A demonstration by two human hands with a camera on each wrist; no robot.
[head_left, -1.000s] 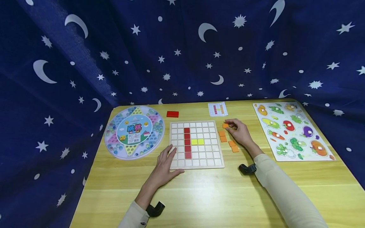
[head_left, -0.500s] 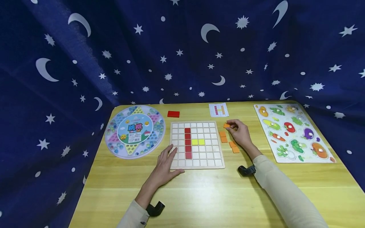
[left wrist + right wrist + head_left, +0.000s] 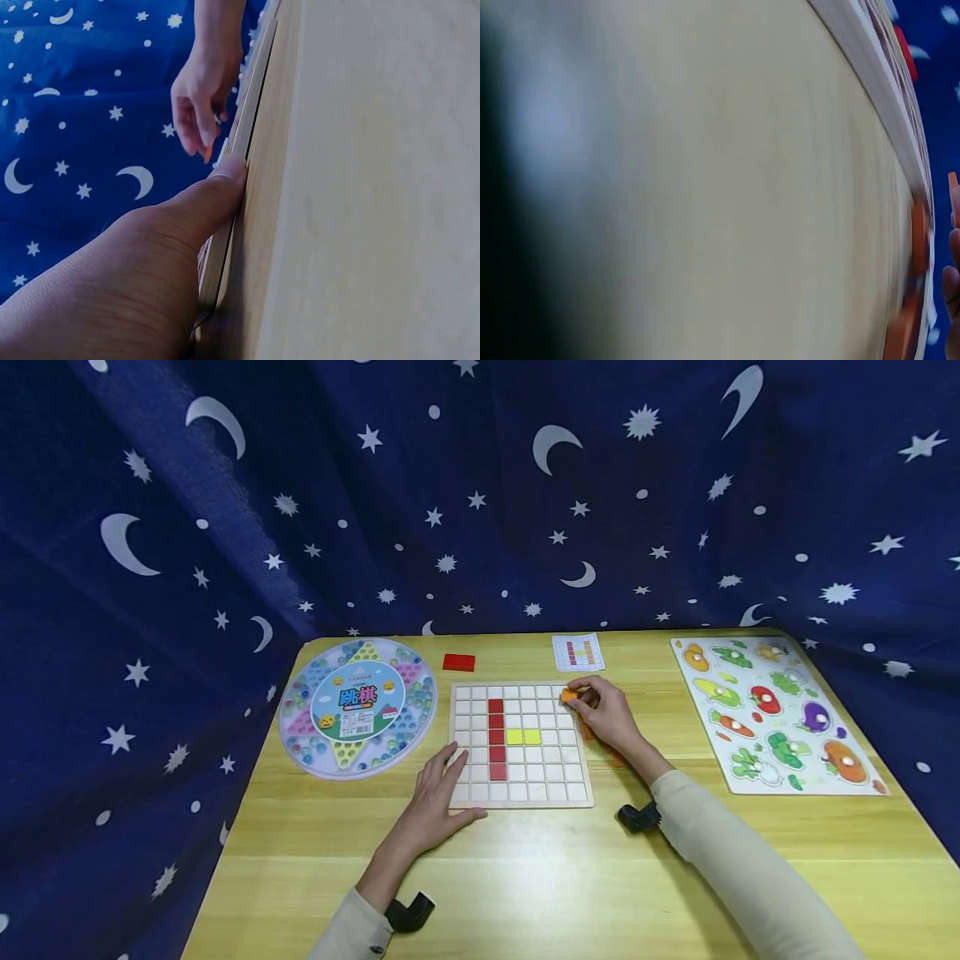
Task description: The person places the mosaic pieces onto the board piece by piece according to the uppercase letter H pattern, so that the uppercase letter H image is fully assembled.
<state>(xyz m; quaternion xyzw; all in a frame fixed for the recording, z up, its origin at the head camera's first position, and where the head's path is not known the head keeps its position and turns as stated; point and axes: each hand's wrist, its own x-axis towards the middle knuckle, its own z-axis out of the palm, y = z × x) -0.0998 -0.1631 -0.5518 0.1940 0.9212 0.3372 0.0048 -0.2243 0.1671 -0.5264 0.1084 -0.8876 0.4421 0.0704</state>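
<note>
In the head view my right hand [image 3: 606,717] pinches an orange square tile [image 3: 570,695] between thumb and fingertips. It is over the upper right of a pale wooden grid board [image 3: 551,792]. A column of red tiles [image 3: 497,735] and two yellow tiles [image 3: 523,737] sit in the grid. My left hand [image 3: 429,797] rests at the board's lower left corner with its fingers spread. In the left wrist view the thumb [image 3: 206,202] touches the board's edge. Other orange tiles [image 3: 919,236] lie right of the board, mostly hidden behind my right hand in the head view.
Behind the board lie a red block [image 3: 459,662] and a printed pattern card [image 3: 577,652]. A round Chinese checkers set [image 3: 417,727] is on the left, a vegetable puzzle board [image 3: 757,735] on the right. A starry curtain [image 3: 480,560] hangs behind the wooden table [image 3: 525,877].
My right hand has carried the orange tile left, from the table beside the board to over its upper right cells. The left hand has stayed in place.
</note>
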